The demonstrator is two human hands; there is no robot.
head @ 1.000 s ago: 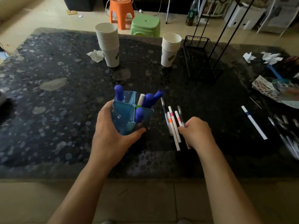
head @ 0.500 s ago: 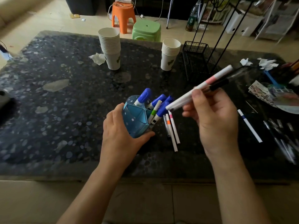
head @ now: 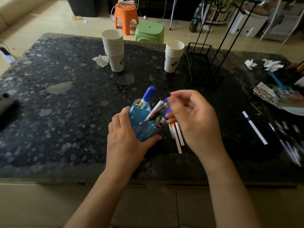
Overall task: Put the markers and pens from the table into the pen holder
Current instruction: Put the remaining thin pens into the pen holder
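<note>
Dark speckled table (head: 65,112); beige tiled floor (head: 49,22); orange stool (head: 125,15) beside green stool (head: 149,31); white storage bins (head: 246,25) far right.

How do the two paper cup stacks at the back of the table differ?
The left cup stack is taller, with more rims showing than the right cup stack. The left one has a crumpled tissue beside it; the right one stands next to the black wire basket. Both are white, upright, and carry a green mark on the bottom cup.

Pen holder (head: 144,127) mouth crowded with markers (head: 148,96); bare table (head: 65,129) left; wire basket (head: 204,66) behind.
</note>
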